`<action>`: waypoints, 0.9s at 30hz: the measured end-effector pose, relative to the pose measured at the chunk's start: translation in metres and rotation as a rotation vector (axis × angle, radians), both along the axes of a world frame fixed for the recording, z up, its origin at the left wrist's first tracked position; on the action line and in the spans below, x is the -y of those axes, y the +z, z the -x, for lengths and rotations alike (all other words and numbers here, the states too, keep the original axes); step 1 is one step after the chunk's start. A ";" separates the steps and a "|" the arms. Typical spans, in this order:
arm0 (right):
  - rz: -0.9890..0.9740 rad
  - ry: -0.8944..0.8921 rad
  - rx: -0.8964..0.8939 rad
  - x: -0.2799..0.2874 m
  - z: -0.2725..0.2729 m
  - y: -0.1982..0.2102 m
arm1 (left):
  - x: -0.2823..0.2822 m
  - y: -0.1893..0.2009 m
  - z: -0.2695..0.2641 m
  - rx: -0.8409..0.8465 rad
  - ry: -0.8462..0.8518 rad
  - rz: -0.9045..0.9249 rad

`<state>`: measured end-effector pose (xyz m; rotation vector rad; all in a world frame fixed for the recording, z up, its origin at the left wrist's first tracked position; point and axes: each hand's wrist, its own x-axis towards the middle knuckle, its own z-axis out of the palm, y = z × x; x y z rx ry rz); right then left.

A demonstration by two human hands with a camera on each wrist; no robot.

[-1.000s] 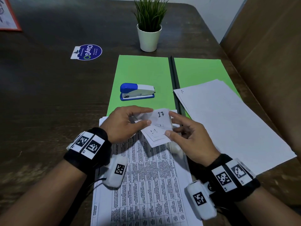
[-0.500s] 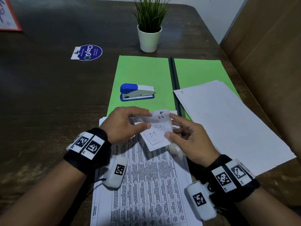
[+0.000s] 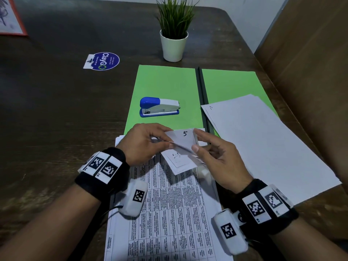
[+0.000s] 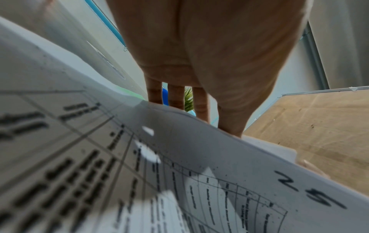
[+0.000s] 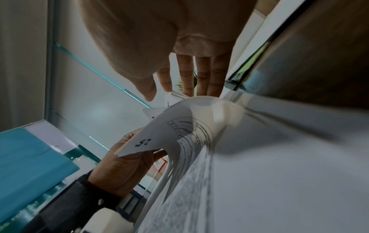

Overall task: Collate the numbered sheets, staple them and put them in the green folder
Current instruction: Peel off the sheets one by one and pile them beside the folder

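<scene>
Both hands hold the curled-up far ends of the numbered sheets [image 3: 183, 137] over a printed stack [image 3: 169, 213] near the table's front edge. My left hand [image 3: 148, 142] pinches the left side of the turned-up corners and my right hand [image 3: 207, 147] pinches the right side. The sheet facing me is marked "5". The right wrist view shows a bent corner marked "25" [image 5: 142, 142]. The green folder [image 3: 165, 91] lies open flat beyond the hands. A blue and white stapler [image 3: 159, 107] rests on its left half.
A pile of blank white sheets [image 3: 263, 144] covers part of the folder's right half and the table to the right. A potted plant [image 3: 175, 31] stands behind the folder. A round blue sticker [image 3: 103, 61] lies at the left. A brown panel [image 3: 310, 72] borders the right side.
The sheet marked "17" has been flipped down toward me and a sheet marked "5" now faces up. Both hands stayed at the same spot.
</scene>
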<state>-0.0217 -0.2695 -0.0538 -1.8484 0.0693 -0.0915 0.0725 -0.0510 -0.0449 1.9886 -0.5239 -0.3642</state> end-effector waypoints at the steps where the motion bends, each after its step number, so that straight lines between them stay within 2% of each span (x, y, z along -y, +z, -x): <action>1: 0.017 0.003 0.010 -0.001 -0.001 0.002 | 0.000 0.000 0.000 0.001 0.001 0.000; 5: 0.170 0.041 0.046 -0.004 -0.010 0.010 | -0.001 0.000 0.001 0.003 -0.022 0.012; 9: 0.477 0.077 0.113 -0.006 -0.023 0.014 | -0.001 0.000 0.001 0.004 -0.051 0.007; 13: 0.653 0.108 0.179 -0.011 -0.026 0.018 | -0.001 -0.003 -0.001 0.027 -0.060 0.010; 27: 0.819 0.103 0.248 -0.013 -0.023 0.024 | -0.003 -0.009 -0.005 0.074 -0.080 -0.053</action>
